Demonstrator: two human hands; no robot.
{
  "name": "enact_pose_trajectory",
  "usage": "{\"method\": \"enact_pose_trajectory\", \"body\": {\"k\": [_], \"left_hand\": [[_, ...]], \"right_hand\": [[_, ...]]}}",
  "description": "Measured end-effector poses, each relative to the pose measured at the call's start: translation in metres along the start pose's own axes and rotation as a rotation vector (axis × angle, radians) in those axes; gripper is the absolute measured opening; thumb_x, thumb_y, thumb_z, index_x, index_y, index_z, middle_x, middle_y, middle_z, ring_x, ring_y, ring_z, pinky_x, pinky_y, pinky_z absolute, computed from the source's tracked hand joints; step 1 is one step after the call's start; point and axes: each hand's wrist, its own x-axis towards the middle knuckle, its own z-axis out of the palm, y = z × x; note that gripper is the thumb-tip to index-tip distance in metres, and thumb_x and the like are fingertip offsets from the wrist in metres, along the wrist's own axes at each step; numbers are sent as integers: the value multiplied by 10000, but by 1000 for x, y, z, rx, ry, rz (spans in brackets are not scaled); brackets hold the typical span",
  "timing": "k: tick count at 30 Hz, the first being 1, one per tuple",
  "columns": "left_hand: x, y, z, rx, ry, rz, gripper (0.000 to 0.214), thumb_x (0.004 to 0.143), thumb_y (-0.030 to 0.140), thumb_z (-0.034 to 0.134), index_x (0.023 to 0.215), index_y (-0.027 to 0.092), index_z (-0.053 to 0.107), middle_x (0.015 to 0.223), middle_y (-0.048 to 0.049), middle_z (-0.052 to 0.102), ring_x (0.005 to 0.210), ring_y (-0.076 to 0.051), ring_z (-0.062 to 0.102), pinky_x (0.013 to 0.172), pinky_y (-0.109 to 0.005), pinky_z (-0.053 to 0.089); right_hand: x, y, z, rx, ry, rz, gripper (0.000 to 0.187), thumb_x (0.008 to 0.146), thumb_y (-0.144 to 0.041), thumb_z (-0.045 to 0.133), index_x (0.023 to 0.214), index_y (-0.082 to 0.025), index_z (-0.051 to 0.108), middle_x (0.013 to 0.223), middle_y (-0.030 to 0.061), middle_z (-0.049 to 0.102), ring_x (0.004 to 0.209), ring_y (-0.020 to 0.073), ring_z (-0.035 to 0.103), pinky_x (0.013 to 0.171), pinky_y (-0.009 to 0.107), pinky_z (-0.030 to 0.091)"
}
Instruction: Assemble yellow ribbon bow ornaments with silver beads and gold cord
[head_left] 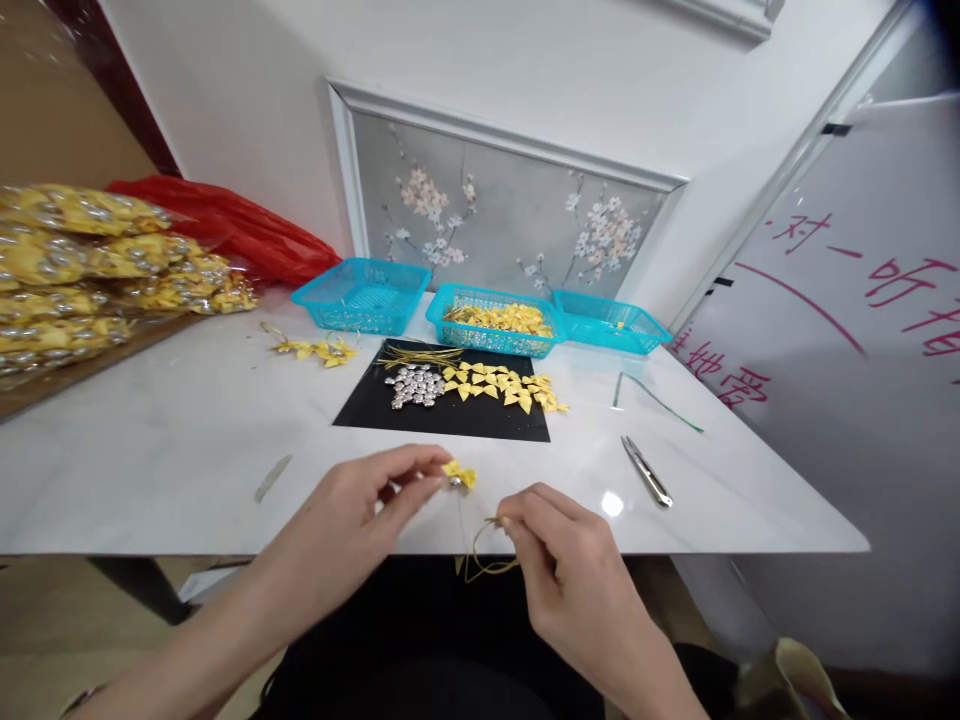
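Observation:
My left hand [397, 490] pinches a small yellow flower piece [461, 474] with a silver bead at its underside, held over the table's front edge. Closed on a thin yellow-green cord [480, 570], my right hand [562, 550] is to the right and slightly lower. The cord loops down below the table edge, and a thin strand hangs under the flower piece. Beyond the hands lies a black mat [450, 422] bearing silver beads [417, 386], yellow petal pieces [499, 385] and a bundle of cords [420, 354].
Three blue baskets line the back; the middle basket [499, 345] holds yellow pieces. Thread snips [646, 470] and a green cord [660, 400] lie at right. Finished-looking yellow flower strings [315, 349] lie at left, near bagged yellow bundles [97, 265] and a red bag [232, 225].

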Motion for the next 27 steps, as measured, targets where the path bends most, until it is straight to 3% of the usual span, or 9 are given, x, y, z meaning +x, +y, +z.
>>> {"method": "enact_pose_trajectory", "body": {"k": [3, 9, 13, 17, 20, 24, 27], "left_hand": [[30, -9, 1, 116, -19, 55, 318, 984, 389, 541, 1066, 201, 784, 1150, -106, 815, 1042, -303, 725, 929, -396, 513], [62, -17, 17, 255, -114, 68, 178, 953, 301, 692, 820, 184, 702, 882, -26, 722, 836, -215, 679, 823, -397, 534], [58, -20, 21, 265, -138, 61, 209, 948, 295, 690, 777, 179, 661, 851, -8, 667, 767, -186, 640, 750, -363, 523], [49, -26, 26, 240, -88, 73, 127, 910, 298, 591, 835, 207, 639, 935, -50, 658, 849, -242, 653, 817, -418, 512], [44, -29, 30, 206, -54, 95, 174, 903, 343, 528, 774, 240, 583, 945, -71, 658, 898, -282, 652, 833, -437, 514], [38, -27, 33, 152, -13, 122, 224, 889, 326, 520, 675, 264, 498, 817, -48, 660, 845, -279, 649, 779, -411, 520], [32, -21, 30, 88, 3, 129, 221, 942, 319, 491, 730, 261, 520, 668, 18, 630, 650, -217, 623, 633, -338, 498]], "right_hand": [[-3, 5, -4, -2, 12, 23, 260, 1019, -89, 446, 870, -194, 631, 789, 21, 625, 692, 153, 612, 638, 254, 452], [-5, 8, -7, -5, 2, 47, 265, 1018, -101, 422, 864, -194, 616, 787, 22, 611, 687, 155, 591, 635, 259, 439], [-5, 11, -7, 21, 6, 59, 259, 1016, -103, 431, 859, -198, 615, 782, 18, 611, 684, 153, 584, 628, 258, 426], [-5, 11, -4, 50, 2, 80, 249, 1004, -98, 440, 838, -204, 592, 784, 11, 612, 690, 150, 582, 638, 253, 424], [-5, 10, -2, 54, -7, 93, 244, 988, -85, 441, 823, -210, 569, 786, 7, 616, 685, 151, 581, 640, 255, 425], [-5, 8, -1, 76, -9, 92, 237, 988, -83, 446, 844, -210, 585, 818, 13, 645, 714, 155, 610, 665, 255, 454], [-3, 7, -2, 79, 7, 66, 240, 994, -80, 443, 866, -204, 604, 835, 19, 655, 727, 154, 624, 675, 254, 468]]}}
